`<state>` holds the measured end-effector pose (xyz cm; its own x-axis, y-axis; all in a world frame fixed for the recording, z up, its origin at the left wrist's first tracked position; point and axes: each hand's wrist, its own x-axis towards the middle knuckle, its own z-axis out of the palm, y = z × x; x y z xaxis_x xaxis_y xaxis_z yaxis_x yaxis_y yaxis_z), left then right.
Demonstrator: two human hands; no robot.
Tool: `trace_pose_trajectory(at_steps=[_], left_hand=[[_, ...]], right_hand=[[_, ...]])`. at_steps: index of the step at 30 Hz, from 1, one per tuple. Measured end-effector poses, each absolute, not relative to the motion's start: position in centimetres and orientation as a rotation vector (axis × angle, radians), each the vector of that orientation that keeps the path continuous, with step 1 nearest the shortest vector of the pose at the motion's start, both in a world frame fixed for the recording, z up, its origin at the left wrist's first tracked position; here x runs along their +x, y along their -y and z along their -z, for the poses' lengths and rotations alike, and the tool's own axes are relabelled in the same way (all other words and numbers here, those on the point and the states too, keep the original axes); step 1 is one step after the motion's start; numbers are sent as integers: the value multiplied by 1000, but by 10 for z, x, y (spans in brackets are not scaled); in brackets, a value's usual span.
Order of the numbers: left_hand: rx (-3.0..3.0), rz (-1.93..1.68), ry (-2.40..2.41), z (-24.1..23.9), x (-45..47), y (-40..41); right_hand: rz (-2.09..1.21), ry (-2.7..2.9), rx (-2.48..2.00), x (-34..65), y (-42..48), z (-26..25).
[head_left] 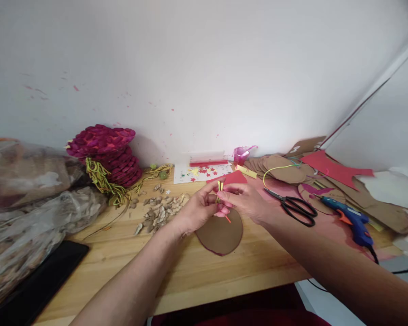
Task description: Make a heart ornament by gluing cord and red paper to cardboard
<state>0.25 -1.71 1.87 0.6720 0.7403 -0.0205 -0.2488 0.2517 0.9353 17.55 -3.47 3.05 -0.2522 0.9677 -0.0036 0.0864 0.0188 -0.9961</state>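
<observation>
Both my hands meet above a brown oval cardboard piece [220, 235] lying on the wooden table [177, 267]. My left hand [199, 209] and my right hand [243, 201] pinch a small bundle of yellow and orange cords [219, 189] between their fingertips. The cords stick up above the fingers, and an orange end [227, 219] pokes out below. The fingers of both hands are closed round the cords.
Black scissors [294, 207] and a blue glue gun [352, 219] lie to the right among brown and red cut-outs [329, 168]. A pile of seeds [159, 210], a stack of dark red woven pieces [112, 154], plastic bags [27, 199] and a black flat object [37, 285] are on the left. A star sticker sheet [204, 172] lies by the wall.
</observation>
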Motion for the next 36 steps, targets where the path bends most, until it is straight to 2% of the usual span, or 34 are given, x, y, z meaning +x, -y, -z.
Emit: trace_pose_trajectory(at_steps=[3, 10, 17, 27, 36], left_hand=[[1091, -769, -567, -13, 1, 11], [1068, -792, -675, -7, 1, 4], [1189, -792, -800, -10, 5, 7], [1328, -747, -811, -1, 5, 10], [1483, -768, -881, -9, 8, 15]], right_hand=[[-1455, 1311, -1001, 167, 19, -21], [-1268, 1148, -1166, 177, 1, -18], [-1406, 1033, -1017, 183, 2, 1], [-1603, 683, -935, 180, 6, -10], [-1670, 626, -899, 178, 8, -15]])
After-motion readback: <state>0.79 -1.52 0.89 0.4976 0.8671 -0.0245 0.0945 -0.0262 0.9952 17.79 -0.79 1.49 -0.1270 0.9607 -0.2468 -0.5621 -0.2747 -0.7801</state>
